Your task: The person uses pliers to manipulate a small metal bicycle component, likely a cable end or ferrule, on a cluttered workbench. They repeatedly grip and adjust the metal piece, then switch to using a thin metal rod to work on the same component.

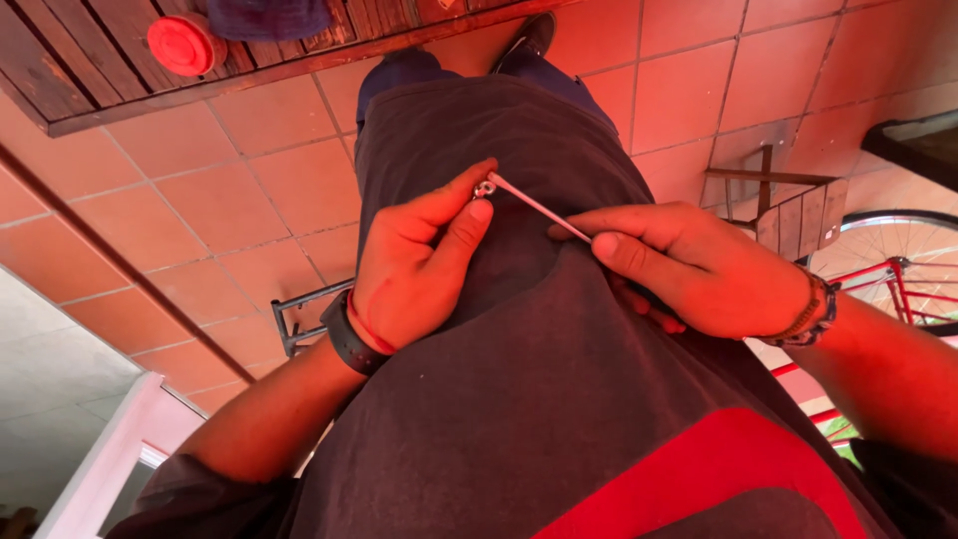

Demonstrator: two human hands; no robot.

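Note:
I look straight down my own dark shirt point(519, 399) at both hands held in front of my belly. My right hand point(699, 265) grips a thin metal rod point(539, 208) by its near end. The rod slants up to the left. At its far tip sits a small metal nut-like piece point(485, 188), which my left hand point(419, 265) pinches between thumb and index finger. A black band circles my left wrist, and bead bracelets my right.
Terracotta floor tiles point(249, 190) lie below. A dark wooden table point(90, 60) with a red round lid point(183, 43) is at top left. A bicycle wheel with a red frame point(898, 269) stands at the right, beside a small wooden stool point(788, 205).

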